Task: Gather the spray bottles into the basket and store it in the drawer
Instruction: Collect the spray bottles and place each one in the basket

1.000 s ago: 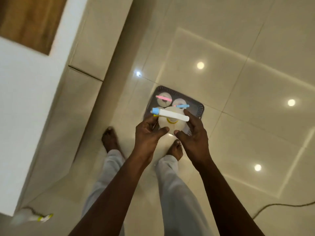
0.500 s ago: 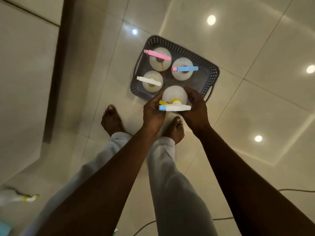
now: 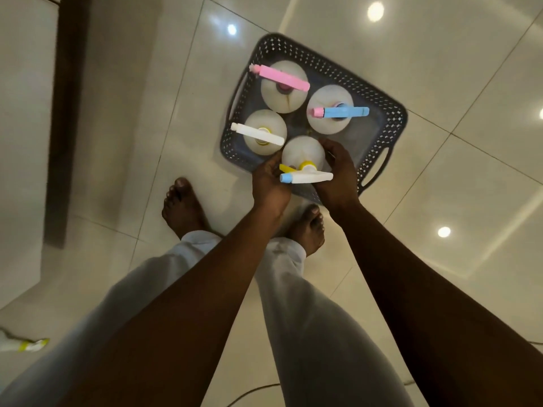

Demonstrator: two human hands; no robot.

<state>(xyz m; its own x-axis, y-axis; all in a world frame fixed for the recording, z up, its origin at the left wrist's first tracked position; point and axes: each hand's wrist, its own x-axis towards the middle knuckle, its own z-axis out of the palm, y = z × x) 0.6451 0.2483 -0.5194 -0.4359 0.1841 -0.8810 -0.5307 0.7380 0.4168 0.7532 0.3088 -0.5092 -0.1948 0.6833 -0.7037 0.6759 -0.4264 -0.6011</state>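
Observation:
A dark grey perforated basket point(image 3: 390, 118) stands on the tiled floor ahead of my feet. Three white spray bottles stand upright in it: one with a pink head point(image 3: 280, 79), one with a blue head and pink nozzle point(image 3: 340, 112), one with a white head point(image 3: 258, 133). Both hands grip a fourth white bottle point(image 3: 302, 151) with a white head, blue nozzle and yellow trigger, at the basket's near edge. My left hand point(image 3: 269, 183) holds its left side, my right hand point(image 3: 338, 177) its right side.
Another spray bottle point(image 3: 20, 345) with yellow trim lies on the floor at the lower left. White cabinet fronts point(image 3: 26, 113) with a dark gap run along the left. A dark cable point(image 3: 252, 392) crosses the floor behind my legs. My bare feet stand just short of the basket.
I have bent down and brought the bottle from in front of me to the basket's near side. The view has dropped closer to the basket.

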